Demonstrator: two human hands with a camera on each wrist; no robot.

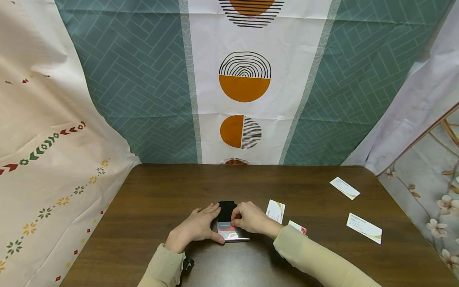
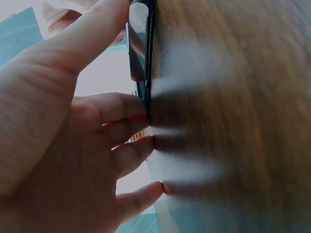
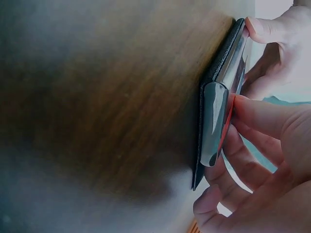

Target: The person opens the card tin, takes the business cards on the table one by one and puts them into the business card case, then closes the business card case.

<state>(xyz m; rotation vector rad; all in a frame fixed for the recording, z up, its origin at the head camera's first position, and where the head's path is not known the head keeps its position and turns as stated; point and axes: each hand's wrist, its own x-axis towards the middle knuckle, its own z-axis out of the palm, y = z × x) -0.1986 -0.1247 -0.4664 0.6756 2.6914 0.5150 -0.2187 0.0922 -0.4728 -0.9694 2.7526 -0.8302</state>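
Note:
A business card holder with a shiny metal case (image 1: 241, 235) and a black flap (image 1: 226, 210) folded open away from me lies on the table. A grey and red card (image 1: 225, 226) lies in the case, its red edge also showing in the right wrist view. My right hand (image 1: 254, 218) pinches this card between thumb and fingers at the case's right side. With spread, fairly straight fingers, my left hand (image 1: 199, 227) braces the holder's left side. Its thumb presses the near left corner, and its other fingertips reach down to the tabletop.
Just right of my right hand lie a white card (image 1: 275, 211) and a card with red print (image 1: 297, 226), partly hidden by the sleeve. Two more white cards (image 1: 345, 188) (image 1: 364, 228) lie farther right on the brown table (image 1: 172, 183). A patterned cloth (image 1: 143, 79) hangs behind the table.

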